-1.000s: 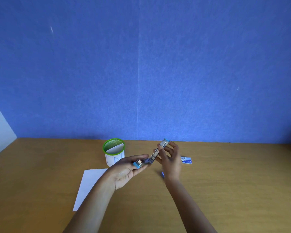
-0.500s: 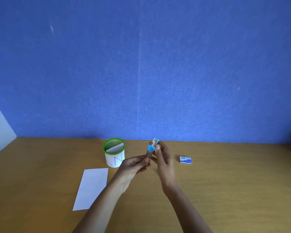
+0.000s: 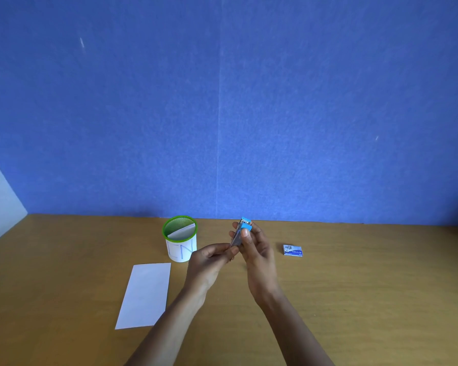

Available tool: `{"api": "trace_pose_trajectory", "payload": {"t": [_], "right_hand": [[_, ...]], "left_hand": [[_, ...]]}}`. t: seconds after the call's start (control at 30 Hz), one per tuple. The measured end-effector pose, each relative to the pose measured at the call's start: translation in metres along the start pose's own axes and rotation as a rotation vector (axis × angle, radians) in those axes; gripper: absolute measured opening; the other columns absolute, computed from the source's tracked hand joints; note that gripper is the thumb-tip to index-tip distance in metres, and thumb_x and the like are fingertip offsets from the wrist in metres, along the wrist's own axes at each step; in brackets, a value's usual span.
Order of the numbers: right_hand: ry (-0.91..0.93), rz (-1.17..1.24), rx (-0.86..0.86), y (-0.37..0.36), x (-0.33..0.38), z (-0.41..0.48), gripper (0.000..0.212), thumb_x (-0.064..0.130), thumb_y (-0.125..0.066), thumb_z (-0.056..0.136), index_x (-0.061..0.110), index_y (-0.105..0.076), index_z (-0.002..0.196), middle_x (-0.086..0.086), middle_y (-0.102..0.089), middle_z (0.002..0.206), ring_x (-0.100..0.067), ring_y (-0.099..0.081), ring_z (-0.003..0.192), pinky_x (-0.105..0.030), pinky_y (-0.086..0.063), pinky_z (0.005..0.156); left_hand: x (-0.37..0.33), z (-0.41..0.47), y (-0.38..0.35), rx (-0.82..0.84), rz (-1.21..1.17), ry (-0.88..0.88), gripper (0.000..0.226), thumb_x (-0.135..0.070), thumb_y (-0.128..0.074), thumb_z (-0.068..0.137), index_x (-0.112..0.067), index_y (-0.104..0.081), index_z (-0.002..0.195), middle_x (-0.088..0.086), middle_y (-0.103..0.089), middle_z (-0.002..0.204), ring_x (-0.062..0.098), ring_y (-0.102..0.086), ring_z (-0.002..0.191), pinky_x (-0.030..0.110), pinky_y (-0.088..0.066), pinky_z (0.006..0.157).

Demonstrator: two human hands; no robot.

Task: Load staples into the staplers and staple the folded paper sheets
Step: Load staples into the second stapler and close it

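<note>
Head view shows your two forearms coming in from the near edge over a wooden table. Nearest on the left lies a folded white paper sheet, flat on the wood, its long side running away from you and leaning a little to the right. Your left forearm crosses just over its near right corner.

Further in, both hands meet above the table's middle. Your left hand has its fingers curled in, and thumb and fingertips pinch the lower end of the stapler. Your right hand grips the upper part: the thumb presses on the blue cap near the top while the other fingers curl round the back. The stapler stands nearly upright between the hands, held clear of the table, its metal body tilted slightly right at the top. Whether it is fully closed you cannot tell from here.

Right of your hands, well apart, a small blue staple box sits flat on the table. Left of them and a bit farther, a white cup with a green rim holds another folded sheet leaning inside. Beyond everything rises a blue wall.
</note>
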State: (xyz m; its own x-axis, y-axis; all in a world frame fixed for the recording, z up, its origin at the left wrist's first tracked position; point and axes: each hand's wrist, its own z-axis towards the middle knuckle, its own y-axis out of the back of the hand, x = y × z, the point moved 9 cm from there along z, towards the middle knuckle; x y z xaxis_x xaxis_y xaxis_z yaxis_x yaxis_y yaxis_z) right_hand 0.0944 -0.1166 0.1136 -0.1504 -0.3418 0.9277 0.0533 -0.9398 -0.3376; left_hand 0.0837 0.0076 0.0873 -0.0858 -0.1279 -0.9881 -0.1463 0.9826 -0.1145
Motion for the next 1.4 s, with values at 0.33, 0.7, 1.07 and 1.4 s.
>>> {"api": "trace_pose_trajectory", "payload": {"t": [0.33, 0.7, 1.07, 1.4], "right_hand": [[-0.028, 0.1, -0.006, 0.001, -0.001, 0.002, 0.044, 0.035, -0.054, 0.085, 0.003, -0.061, 0.115, -0.001, -0.069, 0.109, -0.014, -0.065, 0.105, -0.025, -0.053, 0.083], [-0.078, 0.12, -0.056, 0.009, -0.009, 0.003, 0.03, 0.028, -0.048, 0.094, 0.009, -0.065, 0.112, -0.001, -0.07, 0.111, -0.013, -0.067, 0.103, -0.022, -0.054, 0.078], [-0.124, 0.237, -0.12, 0.015, -0.019, 0.003, 0.025, 0.025, -0.052, 0.094, 0.009, -0.066, 0.107, -0.002, -0.071, 0.106, -0.016, -0.068, 0.102, -0.024, -0.055, 0.077], [-0.375, 0.294, -0.323, 0.058, -0.046, 0.01, 0.041, 0.041, -0.046, 0.096, 0.007, -0.068, 0.092, -0.002, -0.067, 0.092, -0.011, -0.059, 0.077, -0.024, -0.048, 0.069]], "left_hand": [[-0.006, -0.002, -0.001, -0.104, 0.042, -0.08, 0.013, -0.016, -0.079, 0.072, -0.01, -0.075, 0.083, -0.003, -0.072, 0.067, -0.003, -0.063, 0.061, 0.003, -0.044, 0.058], [-0.001, -0.004, -0.004, -0.131, 0.059, -0.084, 0.01, -0.017, -0.08, 0.07, -0.012, -0.075, 0.077, -0.008, -0.07, 0.057, -0.003, -0.063, 0.056, 0.004, -0.044, 0.056], [0.001, -0.003, -0.005, -0.122, 0.12, -0.08, 0.011, -0.024, -0.08, 0.072, -0.015, -0.075, 0.077, -0.006, -0.072, 0.063, -0.002, -0.064, 0.059, 0.005, -0.046, 0.059], [0.009, 0.005, 0.027, -0.171, 0.362, -0.115, 0.017, -0.026, -0.064, 0.087, -0.012, -0.073, 0.086, -0.006, -0.072, 0.084, -0.001, -0.064, 0.079, -0.003, -0.04, 0.065]]}}
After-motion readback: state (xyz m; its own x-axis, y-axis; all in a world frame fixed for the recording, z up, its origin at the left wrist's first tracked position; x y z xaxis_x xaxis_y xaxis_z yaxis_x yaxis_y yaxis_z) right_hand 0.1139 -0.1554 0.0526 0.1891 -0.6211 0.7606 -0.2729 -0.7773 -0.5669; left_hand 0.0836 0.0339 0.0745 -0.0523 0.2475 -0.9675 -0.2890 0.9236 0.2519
